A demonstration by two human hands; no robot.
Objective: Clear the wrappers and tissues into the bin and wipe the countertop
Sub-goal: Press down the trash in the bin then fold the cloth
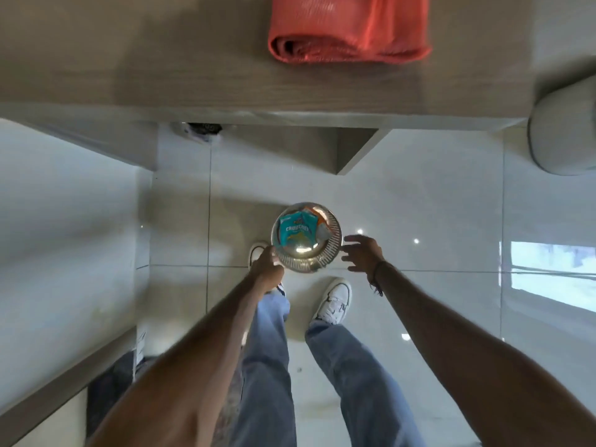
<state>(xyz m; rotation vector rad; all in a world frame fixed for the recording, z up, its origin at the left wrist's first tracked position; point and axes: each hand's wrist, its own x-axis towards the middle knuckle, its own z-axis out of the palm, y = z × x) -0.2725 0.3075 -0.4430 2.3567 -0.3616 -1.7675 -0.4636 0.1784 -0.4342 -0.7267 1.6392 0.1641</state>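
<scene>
A round shiny metal bin [333, 245] stands on the tiled floor below me. Inside it lie a teal snack wrapper [295, 230] and some crumpled white and orange scraps [321, 225]. My left hand [266, 269] grips the bin's rim at its left side. My right hand [362, 253] hovers just right of the bin, fingers spread, holding nothing. A folded red cloth [348, 27] lies on the wooden countertop [145, 59] at the top of the view.
The countertop's front edge runs across the upper view, with a cabinet panel [354, 150] beneath it. A grey rounded seat [564, 130] stands at the right. My two legs in jeans and white shoes [333, 300] stand just behind the bin. A lower counter edge lies at the left.
</scene>
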